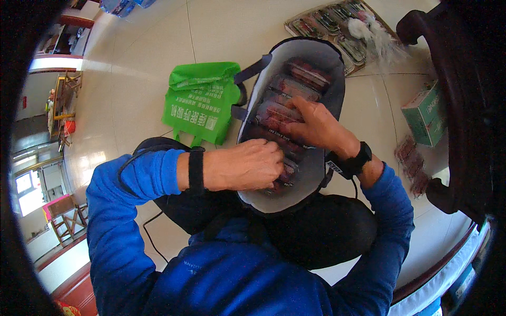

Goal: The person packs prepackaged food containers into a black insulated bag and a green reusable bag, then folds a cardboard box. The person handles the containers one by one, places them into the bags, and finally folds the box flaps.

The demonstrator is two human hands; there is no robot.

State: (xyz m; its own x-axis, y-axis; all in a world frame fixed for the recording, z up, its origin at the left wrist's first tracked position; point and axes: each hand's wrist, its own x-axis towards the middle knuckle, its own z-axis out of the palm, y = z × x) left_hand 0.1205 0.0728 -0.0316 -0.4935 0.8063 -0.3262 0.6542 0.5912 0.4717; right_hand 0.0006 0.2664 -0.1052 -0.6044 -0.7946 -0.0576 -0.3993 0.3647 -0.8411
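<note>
An open bag (305, 192) with a pale grey lining and dark rim stands between my knees. Inside lie several clear plastic packages (311, 76) with reddish contents. My right hand (324, 126) reaches in from the right, its thumb and fingers around a clear package (276, 113) in the middle of the bag. Lower down, at the bag's near left side, my left hand (258, 164) is closed with its fingers curled over the packages. Its fingertips are hidden, so what it grips does not show.
A green carry bag (203, 102) lies on the tiled floor to the left. At the far right is a tray (316, 26) of packages with crumpled clear plastic (369, 31). A green box (424, 116) and reddish packs (411, 163) lie near dark wooden furniture (458, 116).
</note>
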